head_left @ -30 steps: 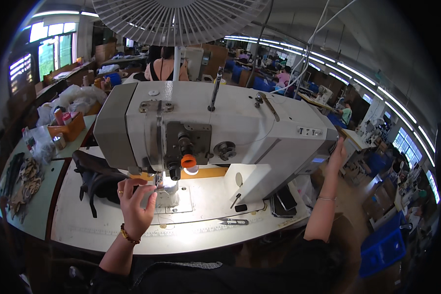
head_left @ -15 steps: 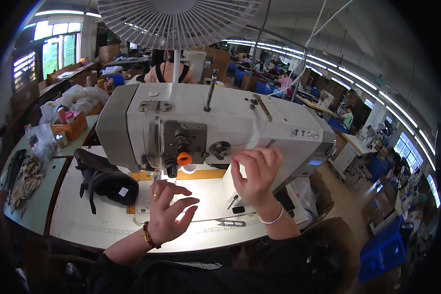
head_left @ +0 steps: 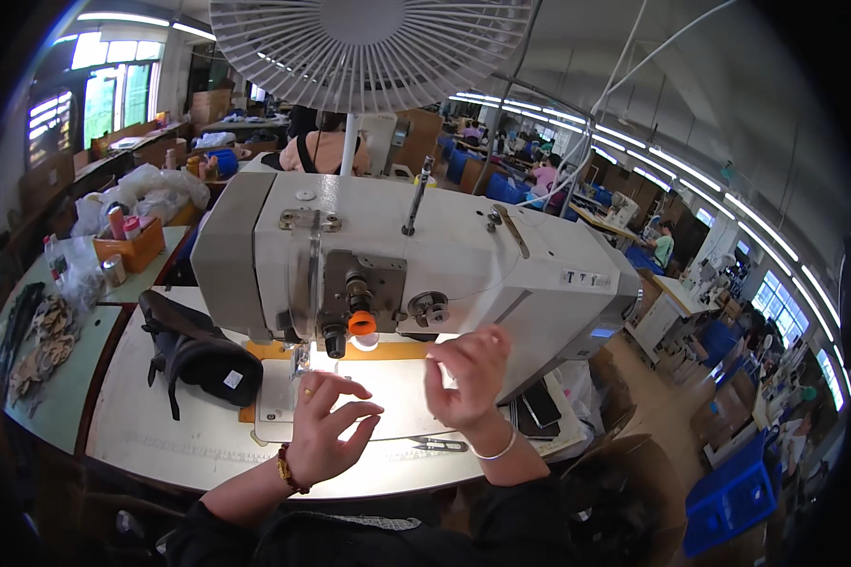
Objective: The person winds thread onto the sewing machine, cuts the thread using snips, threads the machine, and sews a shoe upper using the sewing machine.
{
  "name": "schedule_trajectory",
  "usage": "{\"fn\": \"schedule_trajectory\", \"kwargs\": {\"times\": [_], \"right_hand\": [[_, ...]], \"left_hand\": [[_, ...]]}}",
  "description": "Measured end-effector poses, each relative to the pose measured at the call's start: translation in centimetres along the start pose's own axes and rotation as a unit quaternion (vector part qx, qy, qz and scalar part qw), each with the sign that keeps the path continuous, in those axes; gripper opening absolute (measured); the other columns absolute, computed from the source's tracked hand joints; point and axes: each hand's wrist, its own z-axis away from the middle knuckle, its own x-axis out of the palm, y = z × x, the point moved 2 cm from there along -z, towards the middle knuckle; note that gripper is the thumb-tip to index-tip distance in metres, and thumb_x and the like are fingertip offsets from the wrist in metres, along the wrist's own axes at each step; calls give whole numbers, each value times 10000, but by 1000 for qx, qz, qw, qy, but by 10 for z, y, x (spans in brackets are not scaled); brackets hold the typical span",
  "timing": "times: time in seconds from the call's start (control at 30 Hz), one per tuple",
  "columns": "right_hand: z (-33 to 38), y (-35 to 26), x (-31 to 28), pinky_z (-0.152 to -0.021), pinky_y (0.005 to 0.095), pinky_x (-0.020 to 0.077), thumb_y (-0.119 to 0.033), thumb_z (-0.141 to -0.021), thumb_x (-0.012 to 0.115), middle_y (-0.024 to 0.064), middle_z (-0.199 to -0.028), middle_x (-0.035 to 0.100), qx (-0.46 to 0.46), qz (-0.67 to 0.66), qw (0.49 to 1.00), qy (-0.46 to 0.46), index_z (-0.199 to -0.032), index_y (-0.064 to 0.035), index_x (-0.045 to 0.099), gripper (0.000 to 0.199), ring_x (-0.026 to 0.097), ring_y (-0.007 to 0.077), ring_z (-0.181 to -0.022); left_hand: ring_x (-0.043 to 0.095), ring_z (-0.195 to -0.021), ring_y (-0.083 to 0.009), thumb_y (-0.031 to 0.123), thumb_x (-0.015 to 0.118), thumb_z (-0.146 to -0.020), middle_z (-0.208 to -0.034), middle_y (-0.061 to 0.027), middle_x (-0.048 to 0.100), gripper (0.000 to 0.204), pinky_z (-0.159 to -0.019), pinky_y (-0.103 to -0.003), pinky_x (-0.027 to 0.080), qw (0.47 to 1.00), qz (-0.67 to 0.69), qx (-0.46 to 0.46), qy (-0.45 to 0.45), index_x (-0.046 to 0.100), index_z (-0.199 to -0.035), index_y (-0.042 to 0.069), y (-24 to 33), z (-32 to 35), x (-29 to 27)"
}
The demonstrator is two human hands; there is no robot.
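A large pale sewing machine (head_left: 482, 255) stands before me, with an orange knob (head_left: 361, 323) on its front. My left hand (head_left: 326, 435) is just below the needle area, its fingers bent but apart, and I see nothing between them. My right hand (head_left: 471, 383) hovers over the machine bed, thumb and finger curled together in a pinch. Its fingertips are somewhat blurred, and whatever they hold does not show. Thread snips (head_left: 439, 444) lie on the white table (head_left: 170, 425) between my hands. Left of the needle rests a black fabric piece (head_left: 203, 364) with a white label.
A white fan (head_left: 369, 57) rises behind the machine. On the left side table stand an orange bin (head_left: 130, 250) with thread cones and a heap of fabric scraps (head_left: 43, 350). Dark flat items (head_left: 537, 408) lie right of the bed. A blue crate (head_left: 728, 491) sits at lower right.
My right hand has moved left and down, away from the machine's upper arm, still curled. My left hand keeps about the same pose. The view has shifted slightly.
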Motion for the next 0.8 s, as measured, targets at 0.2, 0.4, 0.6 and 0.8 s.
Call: {"fn": "schedule_trajectory", "kwargs": {"times": [0.2, 0.4, 0.6, 0.8], "right_hand": [[-31, 23, -17, -770, 407, 343, -16, -693, 682, 18, -786, 594, -36, 41, 998, 17, -1026, -82, 582, 354, 527, 196, -671], [-30, 14, -4, -793, 412, 331, -37, -665, 706, 6, -757, 574, -21, 141, 987, -79, -950, -77, 595, 308, 532, 188, -691], [-24, 28, -1, -812, 410, 329, -44, -644, 730, 2, -750, 572, -46, 90, 993, -58, -953, -78, 593, 340, 535, 183, -702], [-26, 20, -5, -812, 435, 346, -4, -628, 721, 33, -766, 584, -79, 79, 992, -64, -969, -71, 518, 403, 529, 197, -643]], "left_hand": [[529, -879, -237, 38, 739, -673, -939, -33, 606, 174, -800, -381, 400, 1000, 14, 4, -9, 685, -818, 117, 1, -4, -1], [538, -854, -205, 69, 735, -717, -952, -15, 592, 152, -793, -370, 403, 999, 24, 5, -30, 677, -843, 133, 2, 2, 5], [545, -841, -203, 83, 729, -740, -950, -13, 578, 143, -796, -377, 411, 999, 17, 5, -44, 662, -855, 133, 3, 5, 4], [548, -832, -200, 87, 728, -744, -950, -13, 578, 140, -764, -376, 414, 999, 26, 2, -42, 657, -856, 132, 2, 5, 8]]}}
